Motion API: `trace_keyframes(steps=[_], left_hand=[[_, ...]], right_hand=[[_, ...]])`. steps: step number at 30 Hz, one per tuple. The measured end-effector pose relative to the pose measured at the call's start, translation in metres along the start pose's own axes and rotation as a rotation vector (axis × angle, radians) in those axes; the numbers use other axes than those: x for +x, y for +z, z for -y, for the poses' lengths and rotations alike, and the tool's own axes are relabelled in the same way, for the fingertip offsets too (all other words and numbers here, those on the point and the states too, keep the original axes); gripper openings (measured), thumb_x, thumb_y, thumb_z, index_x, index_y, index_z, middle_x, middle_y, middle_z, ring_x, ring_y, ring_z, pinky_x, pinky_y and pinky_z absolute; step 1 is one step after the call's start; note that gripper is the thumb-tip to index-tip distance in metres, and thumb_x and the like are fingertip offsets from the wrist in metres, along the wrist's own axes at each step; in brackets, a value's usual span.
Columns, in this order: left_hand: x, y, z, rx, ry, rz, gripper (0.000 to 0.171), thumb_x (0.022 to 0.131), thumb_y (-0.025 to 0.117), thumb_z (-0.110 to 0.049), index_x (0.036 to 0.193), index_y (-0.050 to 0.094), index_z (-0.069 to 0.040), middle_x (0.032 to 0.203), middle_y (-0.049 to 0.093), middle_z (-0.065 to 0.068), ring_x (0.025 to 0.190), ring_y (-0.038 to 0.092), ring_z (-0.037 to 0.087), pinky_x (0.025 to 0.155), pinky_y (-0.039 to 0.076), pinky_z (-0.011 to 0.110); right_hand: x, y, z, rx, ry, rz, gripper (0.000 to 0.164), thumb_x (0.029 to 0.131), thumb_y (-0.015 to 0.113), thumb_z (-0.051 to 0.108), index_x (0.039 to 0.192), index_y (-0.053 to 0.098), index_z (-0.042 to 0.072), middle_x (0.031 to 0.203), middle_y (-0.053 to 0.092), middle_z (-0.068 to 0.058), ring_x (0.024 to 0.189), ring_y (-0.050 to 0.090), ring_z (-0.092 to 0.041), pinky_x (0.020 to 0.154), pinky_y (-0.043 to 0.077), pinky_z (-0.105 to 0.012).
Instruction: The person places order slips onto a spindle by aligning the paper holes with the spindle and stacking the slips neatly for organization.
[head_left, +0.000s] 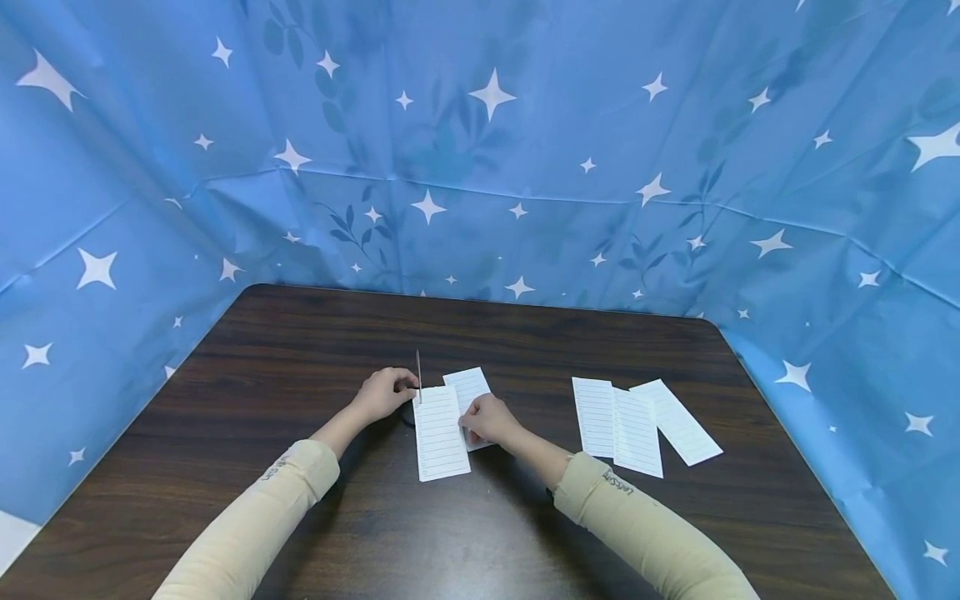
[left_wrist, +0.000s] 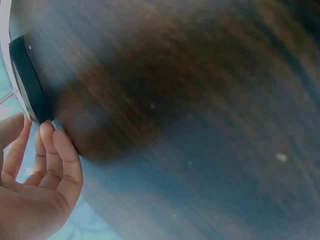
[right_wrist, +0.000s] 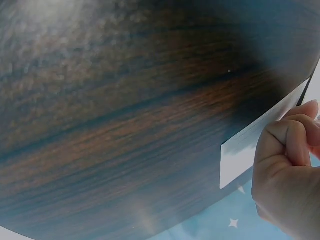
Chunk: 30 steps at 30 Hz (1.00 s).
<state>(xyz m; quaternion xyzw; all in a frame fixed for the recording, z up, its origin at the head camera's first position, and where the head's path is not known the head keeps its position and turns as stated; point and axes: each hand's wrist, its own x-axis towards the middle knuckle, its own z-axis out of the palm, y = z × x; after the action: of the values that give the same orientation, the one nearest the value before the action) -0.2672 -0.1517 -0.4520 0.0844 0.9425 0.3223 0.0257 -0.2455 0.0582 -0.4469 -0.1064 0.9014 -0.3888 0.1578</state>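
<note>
A lined white paper slip (head_left: 441,433) sits with its top left corner at a thin upright metal spike (head_left: 419,375). The spike's dark base (left_wrist: 31,82) shows edge-on in the left wrist view, mostly hidden by the slip in the head view. My left hand (head_left: 386,392) pinches the slip's corner beside the spike, thumb against forefinger. My right hand (head_left: 491,418) pinches the slip's right edge, the other fingers curled. Behind that hand lies a second lined slip (head_left: 467,382), partly covered; in the right wrist view this lower slip (right_wrist: 242,157) shows below the fingers.
To the right, several lined slips lie on the dark wooden table (head_left: 360,525): one on the left (head_left: 592,417), a middle one (head_left: 637,433) and an angled one (head_left: 678,423). A blue star-patterned curtain (head_left: 480,167) hangs behind the table's far edge.
</note>
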Motion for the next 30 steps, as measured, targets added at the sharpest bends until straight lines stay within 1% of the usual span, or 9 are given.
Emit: trace_keyframes(steps=[4,7,10,15,18,21,24,27,30], left_hand=[[0.001,0.000,0.001,0.002,0.003,0.005,0.014,0.089,0.063,-0.011,0.101,0.068,-0.006,0.087,0.063,0.008,0.072,0.052,0.016,0.063,0.039,0.028],[0.000,0.000,0.003,0.003,0.019,0.016,0.015,0.088,0.063,-0.010,0.102,0.067,-0.005,0.089,0.063,0.009,0.076,0.054,0.018,0.065,0.041,0.031],[-0.001,0.000,0.005,0.006,0.046,0.040,0.017,0.088,0.063,-0.008,0.105,0.066,-0.005,0.092,0.063,0.011,0.081,0.055,0.020,0.071,0.044,0.035],[-0.002,-0.002,0.008,0.003,0.103,0.093,0.023,0.089,0.061,-0.003,0.111,0.064,-0.002,0.098,0.062,0.015,0.089,0.057,0.024,0.079,0.046,0.041],[-0.002,-0.004,0.009,-0.004,0.119,0.117,0.025,0.089,0.060,-0.001,0.113,0.062,0.000,0.099,0.062,0.015,0.090,0.056,0.025,0.079,0.046,0.041],[-0.001,-0.004,0.009,-0.010,0.114,0.127,0.025,0.089,0.060,0.000,0.114,0.062,-0.001,0.099,0.061,0.015,0.090,0.055,0.024,0.079,0.046,0.040],[-0.001,-0.004,0.010,-0.003,0.112,0.129,0.025,0.089,0.061,-0.001,0.114,0.062,-0.001,0.097,0.061,0.014,0.087,0.054,0.023,0.077,0.045,0.038],[-0.002,-0.005,0.011,0.002,0.113,0.127,0.025,0.088,0.061,-0.001,0.114,0.061,-0.001,0.094,0.060,0.014,0.085,0.053,0.022,0.075,0.044,0.036],[-0.004,-0.006,0.011,0.000,0.114,0.125,0.025,0.088,0.061,0.000,0.113,0.061,-0.001,0.092,0.060,0.013,0.083,0.052,0.021,0.073,0.043,0.035]], right_hand=[[0.003,0.000,-0.002,-0.005,-0.016,-0.006,0.019,0.087,0.060,0.008,0.069,0.059,0.000,0.048,0.055,-0.005,0.039,0.034,-0.006,0.041,0.027,-0.017],[0.006,-0.002,-0.005,-0.023,-0.050,-0.033,0.018,0.087,0.059,0.007,0.071,0.059,0.000,0.051,0.060,-0.011,0.039,0.036,-0.006,0.042,0.027,-0.017],[0.007,-0.006,-0.006,-0.070,-0.076,-0.076,0.014,0.086,0.059,0.007,0.074,0.059,0.000,0.056,0.063,-0.014,0.041,0.040,-0.006,0.044,0.028,-0.018],[0.008,-0.011,-0.007,-0.180,-0.108,-0.155,0.006,0.083,0.062,0.007,0.080,0.060,0.002,0.056,0.055,-0.004,0.046,0.043,-0.008,0.045,0.030,-0.019],[0.009,-0.014,-0.008,-0.240,-0.158,-0.194,0.007,0.082,0.064,0.007,0.086,0.060,0.003,0.061,0.053,-0.004,0.050,0.044,-0.012,0.047,0.032,-0.021],[0.010,-0.016,-0.009,-0.345,-0.205,-0.223,0.015,0.083,0.067,0.009,0.095,0.062,0.002,0.076,0.060,-0.008,0.064,0.053,-0.017,0.054,0.041,-0.026],[0.011,-0.018,-0.011,-0.478,-0.225,-0.221,0.028,0.084,0.070,0.016,0.108,0.062,0.003,0.102,0.063,-0.013,0.091,0.058,-0.028,0.074,0.047,-0.038],[0.012,-0.020,-0.014,-0.553,-0.223,-0.167,0.042,0.086,0.069,0.025,0.120,0.059,0.005,0.125,0.057,-0.016,0.116,0.051,-0.036,0.090,0.041,-0.053],[0.014,-0.023,-0.018,-0.573,-0.229,-0.102,0.050,0.087,0.066,0.032,0.128,0.054,0.006,0.138,0.048,-0.017,0.127,0.043,-0.038,0.095,0.034,-0.061]])
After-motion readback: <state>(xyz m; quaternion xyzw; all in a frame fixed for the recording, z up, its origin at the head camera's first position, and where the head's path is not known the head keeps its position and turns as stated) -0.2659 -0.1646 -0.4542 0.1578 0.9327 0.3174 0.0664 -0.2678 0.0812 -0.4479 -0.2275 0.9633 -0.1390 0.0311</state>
